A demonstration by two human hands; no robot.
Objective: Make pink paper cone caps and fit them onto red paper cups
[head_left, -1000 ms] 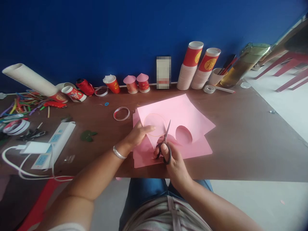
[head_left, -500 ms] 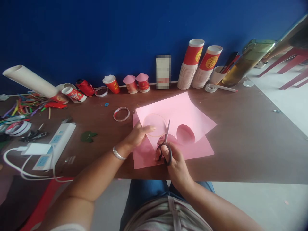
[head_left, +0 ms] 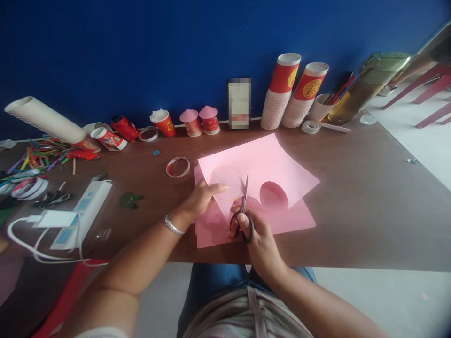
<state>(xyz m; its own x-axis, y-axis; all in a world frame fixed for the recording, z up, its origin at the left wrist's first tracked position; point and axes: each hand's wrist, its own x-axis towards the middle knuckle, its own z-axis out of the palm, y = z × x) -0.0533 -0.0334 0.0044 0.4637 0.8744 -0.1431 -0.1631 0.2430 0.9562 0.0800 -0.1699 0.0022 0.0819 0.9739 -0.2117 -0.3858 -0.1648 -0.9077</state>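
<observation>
Scissors sit gripped in the right hand, blades in pink paper that left hand fingers pinch.

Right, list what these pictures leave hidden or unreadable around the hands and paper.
- Head view: the box by the wall is blurred out; its label is unreadable.
- The scissors handles are partly covered by the right hand.
- The paper under the left hand is hidden.
- The cups show print too small to read.
- The chair is cut off by the right edge.
</observation>
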